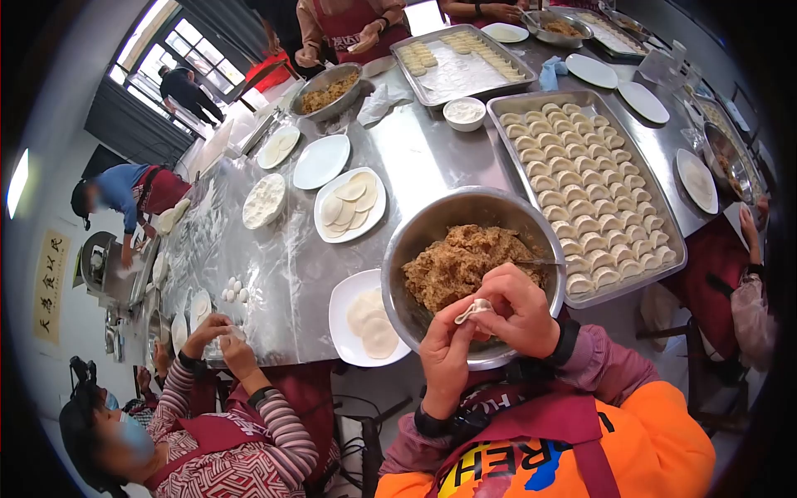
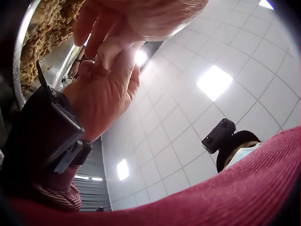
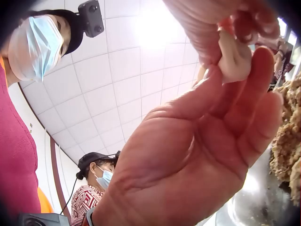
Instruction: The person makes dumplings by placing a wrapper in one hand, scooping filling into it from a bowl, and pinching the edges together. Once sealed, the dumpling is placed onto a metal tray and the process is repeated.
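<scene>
Both hands meet over the near side of a steel bowl of brown minced filling. Between them is a small white dumpling with a pleated, wavy edge. My left hand pinches its left side between thumb and fingers. The right hand grips the other side, its fingers curled over the top. Seen from the right wrist, the dumpling sits between the fingertips of both hands, its folded seam showing. In the left wrist view, the fingers mostly cover it.
A tray of dumplings in rows stands right of the bowl. To the left are plates of round wrappers and a plate of flour. Beside me, another person works with both hands. A spoon handle lies across the bowl.
</scene>
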Demonstrator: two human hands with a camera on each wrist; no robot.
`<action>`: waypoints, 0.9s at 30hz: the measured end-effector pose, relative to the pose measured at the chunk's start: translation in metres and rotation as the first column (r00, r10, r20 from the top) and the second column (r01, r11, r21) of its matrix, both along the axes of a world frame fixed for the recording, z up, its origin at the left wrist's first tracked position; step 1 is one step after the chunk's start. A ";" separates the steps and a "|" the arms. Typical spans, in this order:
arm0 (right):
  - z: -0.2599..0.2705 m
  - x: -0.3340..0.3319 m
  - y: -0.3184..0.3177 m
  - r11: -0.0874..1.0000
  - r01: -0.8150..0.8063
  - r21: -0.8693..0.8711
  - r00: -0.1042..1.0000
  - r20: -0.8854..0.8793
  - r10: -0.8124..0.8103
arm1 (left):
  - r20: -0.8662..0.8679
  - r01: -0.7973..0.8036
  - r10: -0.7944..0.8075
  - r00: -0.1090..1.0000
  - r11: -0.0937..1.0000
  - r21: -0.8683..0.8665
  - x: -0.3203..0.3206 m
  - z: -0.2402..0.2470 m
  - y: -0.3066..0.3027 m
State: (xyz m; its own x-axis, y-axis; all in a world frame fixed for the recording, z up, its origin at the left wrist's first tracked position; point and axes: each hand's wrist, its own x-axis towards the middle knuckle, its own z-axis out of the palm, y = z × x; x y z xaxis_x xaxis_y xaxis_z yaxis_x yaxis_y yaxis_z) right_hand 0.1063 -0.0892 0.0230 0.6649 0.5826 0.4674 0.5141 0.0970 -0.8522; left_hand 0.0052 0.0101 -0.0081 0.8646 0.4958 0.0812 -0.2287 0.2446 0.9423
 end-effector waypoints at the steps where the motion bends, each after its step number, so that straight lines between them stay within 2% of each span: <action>1: 0.001 -0.001 0.000 1.000 -0.003 -0.013 1.000 -0.028 0.003 | 0.003 -0.025 0.025 1.000 1.000 -0.008 0.001 0.001 -0.003; 2: 0.002 -0.001 0.000 1.000 -0.006 -0.028 0.998 -0.057 0.005 | 0.006 -0.051 0.051 0.999 0.999 -0.017 0.002 0.002 -0.004; 5: -0.006 -0.001 0.003 0.999 -0.017 0.027 0.995 0.097 0.014 | -0.004 -0.095 0.095 0.995 0.995 -0.043 0.005 0.006 -0.005; 8: -0.007 -0.003 0.005 0.999 -0.002 0.032 0.988 0.154 -0.003 | -0.028 -0.106 0.106 0.994 0.994 -0.009 0.002 0.002 -0.002; 11: -0.009 -0.005 0.008 0.999 0.017 0.034 0.983 0.184 -0.023 | -0.089 -0.070 0.075 0.993 0.996 0.053 -0.001 0.001 0.001; 14: -0.005 -0.001 0.006 1.000 -0.007 -0.010 0.979 0.204 0.009 | -0.096 0.035 -0.028 0.995 0.997 0.064 -0.003 -0.003 0.004; 17: -0.005 0.001 0.006 1.000 -0.003 0.030 0.991 0.130 -0.001 | -0.040 0.062 -0.061 0.997 0.998 0.020 0.000 0.004 0.000; 20: 0.005 -0.003 0.004 0.999 0.027 -0.021 1.000 -0.013 -0.027 | -0.037 0.087 -0.088 0.995 0.996 -0.033 0.001 0.003 0.000; 24: 0.003 -0.002 0.006 0.999 0.020 -0.041 1.000 -0.022 -0.021 | -0.051 0.058 -0.057 0.997 0.998 0.029 0.002 0.001 -0.001; 26: 0.000 -0.004 0.004 0.997 0.004 -0.081 0.998 -0.069 -0.010 | -0.018 0.082 -0.083 0.996 0.996 -0.035 0.002 0.003 0.000; 27: -0.002 -0.005 0.004 0.999 0.017 -0.051 1.000 0.001 -0.017 | -0.002 0.094 -0.094 0.996 0.993 -0.068 0.000 0.003 0.000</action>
State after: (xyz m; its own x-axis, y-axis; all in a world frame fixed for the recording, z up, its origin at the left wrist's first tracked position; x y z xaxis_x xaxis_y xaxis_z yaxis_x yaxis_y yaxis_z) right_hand 0.1013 -0.0852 0.0213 0.6745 0.5942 0.4381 0.5162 0.0446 -0.8553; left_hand 0.0055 0.0098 -0.0051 0.9079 0.4168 0.0456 -0.1972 0.3284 0.9237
